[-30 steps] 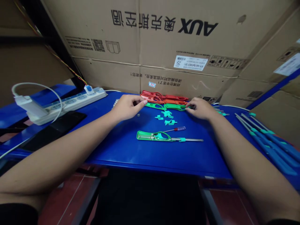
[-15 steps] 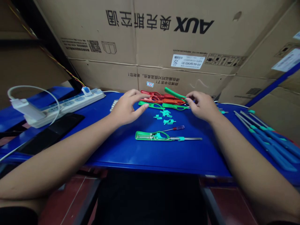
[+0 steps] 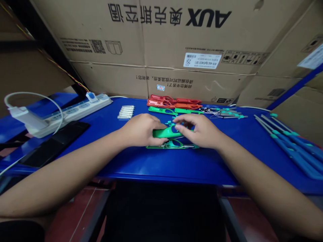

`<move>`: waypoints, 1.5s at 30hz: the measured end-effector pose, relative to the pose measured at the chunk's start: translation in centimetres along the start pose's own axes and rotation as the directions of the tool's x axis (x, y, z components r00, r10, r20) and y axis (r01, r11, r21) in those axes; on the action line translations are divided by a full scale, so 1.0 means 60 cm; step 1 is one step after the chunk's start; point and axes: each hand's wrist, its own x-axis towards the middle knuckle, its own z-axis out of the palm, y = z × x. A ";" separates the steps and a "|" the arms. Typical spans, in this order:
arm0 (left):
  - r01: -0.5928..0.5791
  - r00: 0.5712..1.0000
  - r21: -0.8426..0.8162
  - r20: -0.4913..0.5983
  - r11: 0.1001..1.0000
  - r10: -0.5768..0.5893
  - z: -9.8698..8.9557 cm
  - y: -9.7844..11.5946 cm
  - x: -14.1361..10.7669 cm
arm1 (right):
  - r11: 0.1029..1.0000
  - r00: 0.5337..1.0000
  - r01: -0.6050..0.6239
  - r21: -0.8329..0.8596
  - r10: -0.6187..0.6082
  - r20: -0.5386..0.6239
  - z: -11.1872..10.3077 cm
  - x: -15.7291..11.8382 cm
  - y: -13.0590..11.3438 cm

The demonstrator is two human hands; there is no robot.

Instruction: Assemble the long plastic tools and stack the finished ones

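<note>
Between my two hands is a green plastic shell half, smooth side up (image 3: 166, 132). My left hand (image 3: 142, 130) grips its left end between thumb and fingers. At its right end, the thumb and fingers of my right hand (image 3: 199, 130) close on it. Just below it lies an open green lighter body (image 3: 176, 144) with a metal tube, partly covered by the shell and my hands. Small turquoise parts (image 3: 172, 123) show behind the shell, partly hidden by my right hand.
Red shells (image 3: 164, 101) and green shells (image 3: 161, 110) lie at the back beside metal tubes with wires (image 3: 227, 113). White cylinders (image 3: 126, 112) lie back left. A power strip (image 3: 75, 112) and black phone (image 3: 55, 143) are left; blue lighters (image 3: 295, 144) are right. A cardboard box (image 3: 161, 43) stands behind.
My right hand has brought the green shell from the back down over the open lighter body. My left hand has moved down and taken hold of its left end.
</note>
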 end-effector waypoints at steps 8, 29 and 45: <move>0.034 0.983 -0.033 0.182 0.999 -0.027 0.003 0.013 -0.001 | 0.971 0.957 0.196 -0.140 -0.158 0.242 0.019 -0.004 0.000; -0.040 0.943 -0.398 0.288 0.916 0.166 0.003 -0.041 -0.002 | 0.965 0.938 0.184 -0.184 -0.116 0.327 0.036 0.002 0.009; 0.078 0.950 -0.465 0.302 0.882 0.075 0.015 -0.030 0.001 | 0.954 0.948 0.163 -0.252 -0.080 0.310 0.032 0.000 0.000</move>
